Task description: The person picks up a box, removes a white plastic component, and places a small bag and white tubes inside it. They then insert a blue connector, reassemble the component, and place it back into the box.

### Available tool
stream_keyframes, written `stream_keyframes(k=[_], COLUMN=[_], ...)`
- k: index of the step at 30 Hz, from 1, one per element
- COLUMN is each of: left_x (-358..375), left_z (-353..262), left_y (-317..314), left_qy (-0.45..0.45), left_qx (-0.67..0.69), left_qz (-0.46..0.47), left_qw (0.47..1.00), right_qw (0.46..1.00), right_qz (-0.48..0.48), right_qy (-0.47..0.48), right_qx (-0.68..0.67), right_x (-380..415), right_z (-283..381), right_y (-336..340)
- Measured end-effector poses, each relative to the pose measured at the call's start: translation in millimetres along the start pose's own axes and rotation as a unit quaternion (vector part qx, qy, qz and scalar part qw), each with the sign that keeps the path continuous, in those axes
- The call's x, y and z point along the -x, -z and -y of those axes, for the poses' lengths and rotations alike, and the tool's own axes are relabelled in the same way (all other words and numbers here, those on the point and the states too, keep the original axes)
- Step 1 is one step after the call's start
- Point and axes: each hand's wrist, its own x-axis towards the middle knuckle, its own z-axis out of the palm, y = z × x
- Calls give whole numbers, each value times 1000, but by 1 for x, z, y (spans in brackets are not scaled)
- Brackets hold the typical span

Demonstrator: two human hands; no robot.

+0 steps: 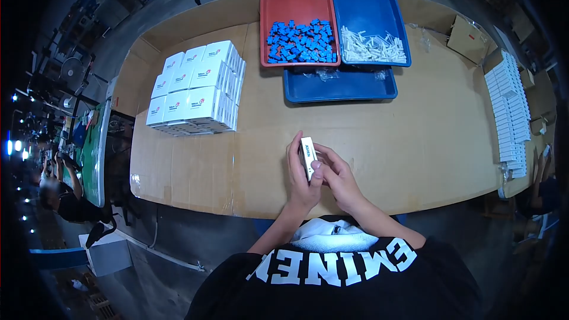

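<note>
Over the front part of the table, my left hand (pixel 300 185) is wrapped round a small white box (pixel 308 153) with dark lettering on its narrow face. My right hand (pixel 339 181) closes on the same box from the other side, its thumb pressed against the lower end. The box stands tilted, its far end pointing away from me. Both palms and the underside of the box are hidden.
Left stands a block of stacked white boxes (pixel 192 86). Ahead, a red tray (pixel 296 6) has small blue pieces, a blue tray (pixel 364 6) has white sticks, and another blue tray (pixel 341 92) sits nearer. Narrow white boxes (pixel 508 115) line the right edge. People work at both sides.
</note>
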Motion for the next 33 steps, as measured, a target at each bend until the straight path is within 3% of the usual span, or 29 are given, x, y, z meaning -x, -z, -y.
stream_keyframes(k=[2, 8, 15, 19, 22, 24, 28, 30, 31, 32, 33], left_x=[0, 5, 7, 9, 9, 7, 5, 6, 7, 7, 5], left_z=[9, 20, 22, 20, 24, 23, 13, 23, 21, 18, 15], left_y=[-1, -2, -3, 0, -2, -3, 0, -2, -3, -2, -2], left_qy=[-61, -57, -71, -33, -16, -5, -45, 27, 73, 73, 151], left_qx=[-28, 61, 90, 110, 104, 101, 74, 152, 213, 213, 283], left_qz=[-42, -90, -95, -80, -73, -71, -9, -3, 0, 0, 14], left_qw=[997, 992, 989, 990, 992, 992, 996, 988, 974, 974, 947], right_qw=[1000, 998, 989, 984, 989, 996, 998, 978, 978, 930, 852], right_qz=[-3, 17, 22, 29, 27, 10, 5, 33, 32, 14, -3], right_qy=[11, 37, 88, 111, 92, 1, -39, 29, 30, 145, 256], right_qx=[8, 50, 120, 138, 116, 90, 45, 205, 205, 336, 457], right_x=[1, 4, 6, 5, 4, 2, -1, -5, -3, 0, 3], right_z=[-1, -12, -16, -15, -14, -4, 2, -4, -2, 2, 7], right_y=[-5, -4, -3, -1, 0, -1, 16, 26, 26, 25, 23])
